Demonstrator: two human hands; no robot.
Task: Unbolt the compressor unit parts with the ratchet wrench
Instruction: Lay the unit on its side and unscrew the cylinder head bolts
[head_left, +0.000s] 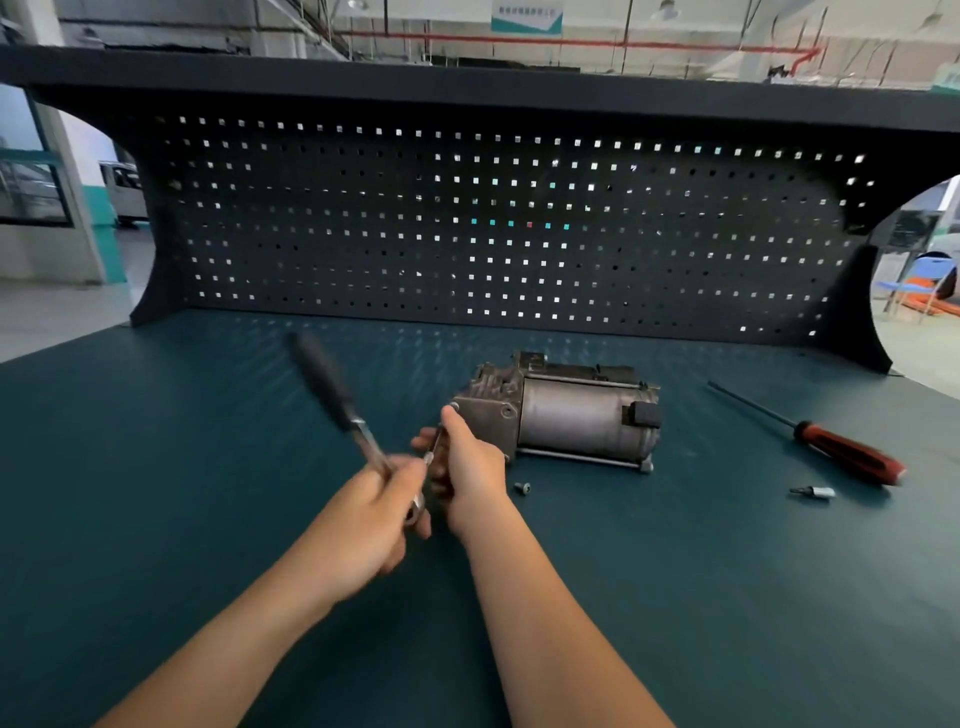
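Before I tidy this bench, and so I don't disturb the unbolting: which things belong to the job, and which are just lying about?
Part of the job: ratchet wrench in the left hand; slim metal bar in the right hand; compressor unit; loose bolt beside it.
Lying about: red-handled screwdriver and small socket bit, untouched on the mat at the right.

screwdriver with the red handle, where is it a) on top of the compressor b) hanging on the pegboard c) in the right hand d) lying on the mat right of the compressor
d: the screwdriver lies flat on the mat, to the right of the compressor, untouched.
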